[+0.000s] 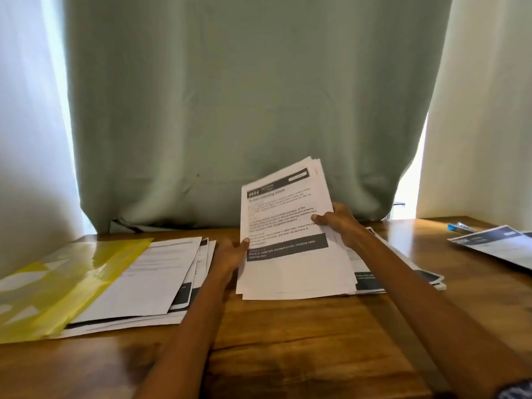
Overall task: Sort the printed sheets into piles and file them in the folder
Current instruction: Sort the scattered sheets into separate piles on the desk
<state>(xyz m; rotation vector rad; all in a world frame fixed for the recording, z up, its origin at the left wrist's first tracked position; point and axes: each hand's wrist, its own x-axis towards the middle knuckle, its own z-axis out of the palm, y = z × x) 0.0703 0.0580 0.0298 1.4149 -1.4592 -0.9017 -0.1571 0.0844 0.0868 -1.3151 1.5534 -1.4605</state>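
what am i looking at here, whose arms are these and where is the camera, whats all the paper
There is no machine here. A person wears one camera on the head, so the single picture looks forward and down along their own bare arms. Both hands hold a stack of printed sheets tilted up off the wooden table: the left hand pinches its left edge, the right hand grips its right edge. On the left lies a yellow folder over another pile of sheets. More sheets lie under the right arm, and a few sit at the far right. A green curtain hangs behind.
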